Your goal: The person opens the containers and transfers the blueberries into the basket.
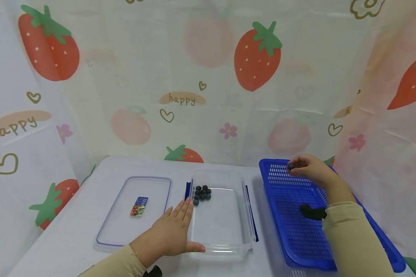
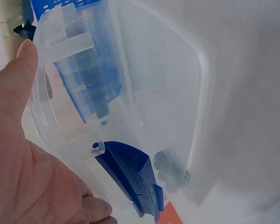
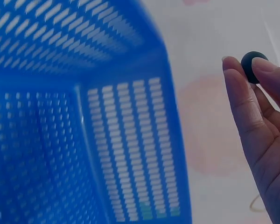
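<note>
My right hand (image 1: 312, 171) pinches a small dark blueberry (image 3: 248, 67) between thumb and fingertips, above the far end of a blue perforated basket (image 1: 298, 238). In the right wrist view the berry is round and smooth, apart from the basket wall. My left hand (image 1: 170, 232) lies with straight fingers against the left side of a clear plastic container (image 1: 218, 227), its thumb by the near rim. Several blueberries (image 1: 202, 193) sit grouped in the container's far left corner. A blue side clip (image 2: 130, 177) hangs outward near the left palm.
Left of the container, a clear lid (image 1: 116, 223) with a blue-edged seal lies on the white table (image 1: 55, 252), a colourful label (image 1: 139, 207) on it. Fruit-printed sheeting (image 1: 208, 77) closes off the back and sides. A black wrist strap (image 1: 312, 212) hangs over the basket.
</note>
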A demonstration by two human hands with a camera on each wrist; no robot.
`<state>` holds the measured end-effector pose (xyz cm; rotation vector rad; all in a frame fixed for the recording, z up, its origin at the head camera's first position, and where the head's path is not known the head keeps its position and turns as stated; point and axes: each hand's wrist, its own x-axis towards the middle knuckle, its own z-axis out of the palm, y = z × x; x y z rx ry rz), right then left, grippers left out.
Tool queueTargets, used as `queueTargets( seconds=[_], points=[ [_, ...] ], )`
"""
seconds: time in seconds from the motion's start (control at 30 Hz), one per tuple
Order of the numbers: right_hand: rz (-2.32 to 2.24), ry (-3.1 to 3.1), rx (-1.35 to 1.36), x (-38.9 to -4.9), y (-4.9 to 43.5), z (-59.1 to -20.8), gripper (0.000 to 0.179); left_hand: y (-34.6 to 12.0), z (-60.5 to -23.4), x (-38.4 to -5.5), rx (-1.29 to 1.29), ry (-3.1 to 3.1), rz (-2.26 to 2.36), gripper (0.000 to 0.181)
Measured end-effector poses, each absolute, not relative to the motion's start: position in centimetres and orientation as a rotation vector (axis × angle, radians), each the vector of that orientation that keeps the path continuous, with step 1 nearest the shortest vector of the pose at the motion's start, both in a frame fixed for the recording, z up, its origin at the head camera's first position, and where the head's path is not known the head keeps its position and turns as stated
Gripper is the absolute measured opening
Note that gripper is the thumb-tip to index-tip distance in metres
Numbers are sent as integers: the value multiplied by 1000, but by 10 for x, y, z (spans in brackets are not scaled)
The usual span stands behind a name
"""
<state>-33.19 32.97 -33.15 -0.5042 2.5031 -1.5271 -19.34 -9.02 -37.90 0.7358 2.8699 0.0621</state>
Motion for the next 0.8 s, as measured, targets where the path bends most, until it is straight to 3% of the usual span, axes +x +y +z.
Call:
queueTargets(
  seconds=[0.8],
  points=[
    [-1438, 2521, -230, -326, 375, -368, 26, -90, -380, -194, 733, 2882, 44, 115]
  ],
)
